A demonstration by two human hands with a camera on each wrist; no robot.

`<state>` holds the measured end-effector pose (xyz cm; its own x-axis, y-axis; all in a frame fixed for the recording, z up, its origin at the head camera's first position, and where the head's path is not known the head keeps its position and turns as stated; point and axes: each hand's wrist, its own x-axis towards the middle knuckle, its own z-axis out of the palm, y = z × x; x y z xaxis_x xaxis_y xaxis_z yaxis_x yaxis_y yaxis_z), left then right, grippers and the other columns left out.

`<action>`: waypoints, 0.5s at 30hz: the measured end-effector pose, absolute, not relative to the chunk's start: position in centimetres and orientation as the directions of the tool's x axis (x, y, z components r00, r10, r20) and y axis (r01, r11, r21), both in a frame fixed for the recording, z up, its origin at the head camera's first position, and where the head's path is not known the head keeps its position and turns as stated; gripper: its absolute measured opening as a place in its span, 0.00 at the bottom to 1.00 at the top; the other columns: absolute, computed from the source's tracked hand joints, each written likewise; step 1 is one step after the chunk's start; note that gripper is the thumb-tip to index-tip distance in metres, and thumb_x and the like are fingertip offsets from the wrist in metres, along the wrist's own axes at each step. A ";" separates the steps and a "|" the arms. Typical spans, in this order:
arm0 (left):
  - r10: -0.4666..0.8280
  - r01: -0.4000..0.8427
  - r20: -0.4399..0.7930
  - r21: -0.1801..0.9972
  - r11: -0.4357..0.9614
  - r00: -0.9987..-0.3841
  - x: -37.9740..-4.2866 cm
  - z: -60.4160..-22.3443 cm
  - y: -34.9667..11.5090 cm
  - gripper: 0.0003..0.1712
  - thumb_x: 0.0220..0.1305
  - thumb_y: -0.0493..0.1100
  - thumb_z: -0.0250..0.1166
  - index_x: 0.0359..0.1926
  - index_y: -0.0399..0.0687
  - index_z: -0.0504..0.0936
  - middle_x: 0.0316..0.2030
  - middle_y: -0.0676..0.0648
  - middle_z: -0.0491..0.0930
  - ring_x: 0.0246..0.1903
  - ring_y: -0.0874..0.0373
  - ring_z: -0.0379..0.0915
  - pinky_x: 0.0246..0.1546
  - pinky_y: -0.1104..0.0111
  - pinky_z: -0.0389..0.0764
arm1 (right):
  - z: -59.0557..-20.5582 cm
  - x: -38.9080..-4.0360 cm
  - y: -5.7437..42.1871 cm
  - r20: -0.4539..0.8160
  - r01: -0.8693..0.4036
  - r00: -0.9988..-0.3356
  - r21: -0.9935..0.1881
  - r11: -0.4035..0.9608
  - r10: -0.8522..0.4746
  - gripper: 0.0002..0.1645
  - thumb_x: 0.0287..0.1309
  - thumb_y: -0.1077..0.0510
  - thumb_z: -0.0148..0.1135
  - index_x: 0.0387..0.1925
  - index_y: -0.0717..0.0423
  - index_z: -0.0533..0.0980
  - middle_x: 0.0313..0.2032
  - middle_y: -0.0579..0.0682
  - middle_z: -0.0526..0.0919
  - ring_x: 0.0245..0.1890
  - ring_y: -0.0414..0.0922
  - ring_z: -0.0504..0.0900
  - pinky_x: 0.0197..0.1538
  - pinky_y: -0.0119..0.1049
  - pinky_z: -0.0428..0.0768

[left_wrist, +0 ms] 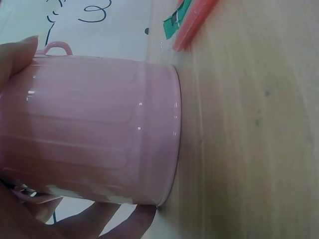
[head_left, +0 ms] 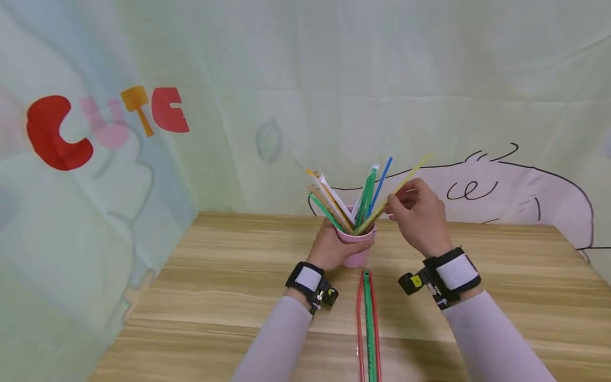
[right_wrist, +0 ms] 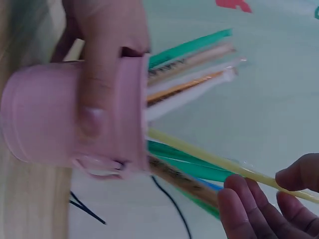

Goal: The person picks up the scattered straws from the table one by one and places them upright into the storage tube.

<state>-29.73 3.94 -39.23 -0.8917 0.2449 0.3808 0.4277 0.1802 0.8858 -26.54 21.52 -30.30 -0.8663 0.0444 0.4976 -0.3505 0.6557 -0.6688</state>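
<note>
My left hand (head_left: 331, 249) grips a small pink bucket (left_wrist: 94, 119) around its side, with the thumb across the front. The bucket stands upright on the table, its base against the wood. Several drinking straws fan out of it: green-wrapped ones (head_left: 366, 196), brown and white wrapped ones and a blue one (head_left: 380, 183). Between thumb and fingertips, my right hand (head_left: 422, 217) pinches a thin yellow straw (right_wrist: 209, 157). That straw slants up to the right, its lower end inside the bucket's rim.
On the wooden table (head_left: 215, 281), in front of the bucket, a green-wrapped straw (head_left: 369, 323) lies between two red straws (head_left: 376, 318). A pale printed cloth (head_left: 286, 106) hangs behind the table and on its left, with large coloured letters.
</note>
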 end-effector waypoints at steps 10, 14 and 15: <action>0.278 0.479 0.429 0.866 0.145 -0.860 -29.9 -39.1 3.8 0.38 0.45 0.42 0.77 0.58 0.42 0.72 0.54 0.40 0.78 0.53 0.48 0.73 0.57 0.50 0.72 | -33.4 -27.9 20.1 0.445 -0.284 -0.895 -0.637 0.717 0.041 0.12 0.58 0.54 0.63 0.34 0.61 0.78 0.29 0.57 0.86 0.22 0.46 0.83 0.20 0.37 0.80; 0.268 0.491 0.444 0.858 0.147 -0.855 -29.9 -39.1 3.7 0.38 0.44 0.42 0.77 0.58 0.42 0.72 0.53 0.40 0.78 0.53 0.47 0.73 0.56 0.50 0.73 | -33.9 -28.2 20.5 0.432 -0.260 -0.900 -0.626 0.736 0.050 0.15 0.56 0.50 0.65 0.29 0.59 0.77 0.26 0.56 0.85 0.20 0.45 0.82 0.18 0.36 0.75; 0.262 0.485 0.438 0.860 0.156 -0.860 -29.8 -39.1 3.7 0.38 0.44 0.42 0.77 0.58 0.43 0.72 0.53 0.39 0.78 0.53 0.47 0.73 0.57 0.50 0.73 | -34.0 -28.2 20.6 0.420 -0.246 -0.906 -0.628 0.738 0.055 0.17 0.56 0.48 0.65 0.28 0.59 0.76 0.25 0.55 0.84 0.19 0.45 0.81 0.18 0.35 0.74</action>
